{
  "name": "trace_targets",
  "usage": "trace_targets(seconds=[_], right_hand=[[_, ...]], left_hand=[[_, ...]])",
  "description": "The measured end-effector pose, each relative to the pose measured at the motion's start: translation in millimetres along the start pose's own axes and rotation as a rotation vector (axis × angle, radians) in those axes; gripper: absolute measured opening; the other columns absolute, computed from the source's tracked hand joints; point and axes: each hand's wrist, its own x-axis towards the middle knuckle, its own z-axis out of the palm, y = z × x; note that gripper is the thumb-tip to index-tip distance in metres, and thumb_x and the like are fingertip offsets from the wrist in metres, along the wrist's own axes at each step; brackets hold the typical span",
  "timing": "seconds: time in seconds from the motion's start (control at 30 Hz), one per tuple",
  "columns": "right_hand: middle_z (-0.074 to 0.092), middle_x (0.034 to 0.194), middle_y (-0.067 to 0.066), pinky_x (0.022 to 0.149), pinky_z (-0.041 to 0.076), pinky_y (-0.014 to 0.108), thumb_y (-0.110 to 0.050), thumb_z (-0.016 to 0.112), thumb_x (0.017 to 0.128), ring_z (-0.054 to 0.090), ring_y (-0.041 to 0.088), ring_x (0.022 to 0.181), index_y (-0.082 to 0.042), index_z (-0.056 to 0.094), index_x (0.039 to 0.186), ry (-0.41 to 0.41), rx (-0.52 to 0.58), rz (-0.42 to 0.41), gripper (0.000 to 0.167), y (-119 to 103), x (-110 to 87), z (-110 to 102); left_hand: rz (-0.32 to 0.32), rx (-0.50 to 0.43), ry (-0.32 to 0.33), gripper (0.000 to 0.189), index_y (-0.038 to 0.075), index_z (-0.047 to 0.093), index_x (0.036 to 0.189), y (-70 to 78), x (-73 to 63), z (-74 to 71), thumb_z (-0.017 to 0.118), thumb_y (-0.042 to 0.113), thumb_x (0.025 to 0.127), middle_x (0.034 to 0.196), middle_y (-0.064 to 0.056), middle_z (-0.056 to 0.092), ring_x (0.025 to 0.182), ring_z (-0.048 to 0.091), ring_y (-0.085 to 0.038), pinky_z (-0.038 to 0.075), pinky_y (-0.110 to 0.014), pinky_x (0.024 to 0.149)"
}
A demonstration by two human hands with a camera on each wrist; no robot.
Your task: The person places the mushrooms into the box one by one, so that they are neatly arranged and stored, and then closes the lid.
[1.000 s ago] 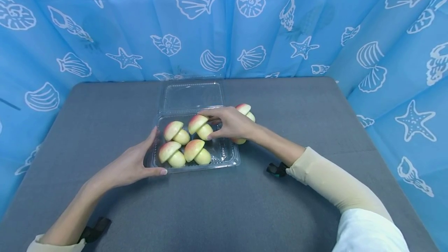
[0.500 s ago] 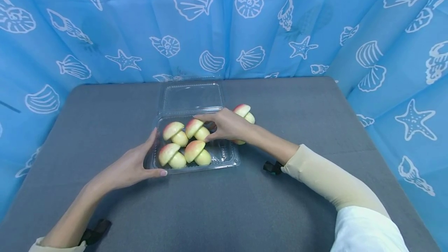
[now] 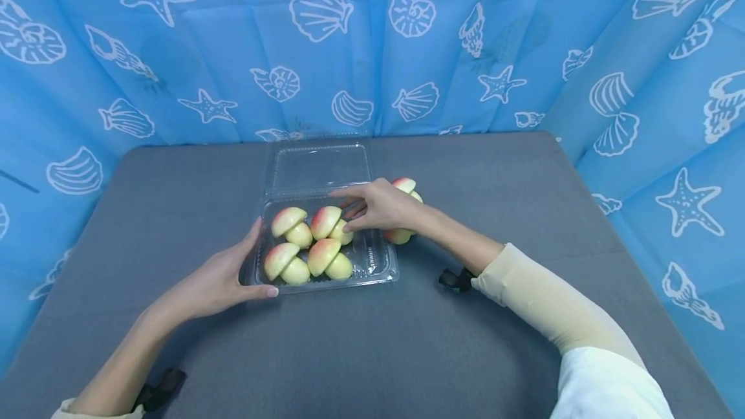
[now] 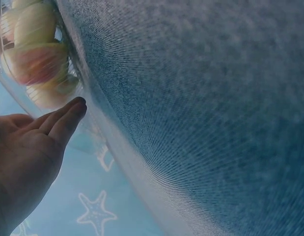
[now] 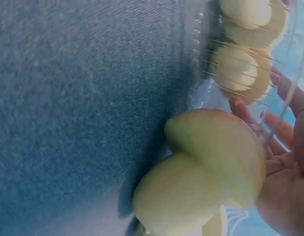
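A clear plastic container [image 3: 381, 271] holds several pale yellow mushroom-shaped pieces with reddish caps, in two rows on its left and middle part. My right hand [image 3: 387, 205] is over its right side, thumb by the stem of the back-row mushroom piece [image 3: 326, 222] and forefinger stretched above its cap. That piece sits in the container, and in the right wrist view the fingers [image 5: 284, 130] are loosely bent around nothing. My left hand [image 3: 218, 280] is spread around the container's left front corner, fingers along the left wall, thumb at the front edge.
The container's clear lid [image 3: 323, 167] lies folded back behind it. Right of the container, partly behind my right hand, are two more mushroom pieces, one farther back [image 3: 405, 186] and one nearer [image 3: 398, 236]. A blue seashell curtain [image 3: 372, 37] borders the grey table [image 3: 372, 354].
My right hand has lowered the back-row mushroom piece into the container and let it go, its fingers now slightly back from the cap. The left hand has stayed at the corner.
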Motion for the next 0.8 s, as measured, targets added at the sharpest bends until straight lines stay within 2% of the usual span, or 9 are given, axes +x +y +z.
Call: trace_targets(seconds=[0.23, 0.4, 0.5, 0.67, 0.8], right_hand=[[0.07, 0.116, 0.015, 0.082, 0.058, 0.027, -0.007, 0.079, 0.085, 0.072, 0.02, 0.096, -0.002, 0.059, 0.137, 0.057, 0.191, -0.06, 0.055, 8.1, -9.4, -10.5], [0.07, 0.114, 0.022, 0.084, 0.058, 0.031, -0.003, 0.079, 0.084, 0.071, 0.025, 0.096, 0.001, 0.062, 0.132, 0.12, 0.233, -0.081, 0.051, 17.3, -17.0, -18.4], [0.07, 0.113, 0.022, 0.087, 0.057, 0.033, -0.003, 0.08, 0.083, 0.071, 0.026, 0.098, 0.001, 0.064, 0.129, 0.169, 0.197, -0.083, 0.05, 21.1, -22.7, -23.9], [0.068, 0.118, 0.024, 0.094, 0.053, 0.046, 0.004, 0.08, 0.08, 0.067, 0.037, 0.107, 0.008, 0.064, 0.124, 0.255, 0.122, -0.109, 0.047, 13.9, -35.3, -37.0], [0.067, 0.117, 0.027, 0.093, 0.052, 0.052, 0.008, 0.078, 0.079, 0.065, 0.043, 0.106, 0.013, 0.063, 0.122, 0.271, 0.081, -0.124, 0.045, 4.3, -44.7, -48.3]], left_hand=[[0.009, -0.005, 0.01, 0.123, 0.009, -0.006, 0.159, 0.6, -1.5, -0.3, 0.078, 0.053, 0.081, 0.163, -0.023, 0.012, 0.144, 0.022, -0.048, 0.027, -0.065, 0.11], [0.008, -0.013, 0.002, 0.123, 0.009, -0.006, 0.159, -0.6, -0.7, 1.3, 0.077, 0.054, 0.081, 0.163, -0.022, 0.011, 0.145, 0.021, -0.047, 0.027, -0.064, 0.111], [0.008, -0.011, -0.006, 0.124, 0.009, -0.006, 0.159, -2.1, -0.4, 2.2, 0.077, 0.056, 0.081, 0.163, -0.023, 0.011, 0.145, 0.022, -0.046, 0.028, -0.063, 0.11], [0.006, -0.012, -0.006, 0.124, 0.01, -0.007, 0.159, -2.4, 0.1, 0.7, 0.076, 0.057, 0.081, 0.163, -0.024, 0.011, 0.144, 0.021, -0.047, 0.028, -0.065, 0.11], [0.005, -0.012, -0.008, 0.124, 0.009, -0.007, 0.159, -1.5, 1.4, -1.3, 0.076, 0.057, 0.081, 0.163, -0.024, 0.012, 0.144, 0.021, -0.048, 0.028, -0.065, 0.11]])
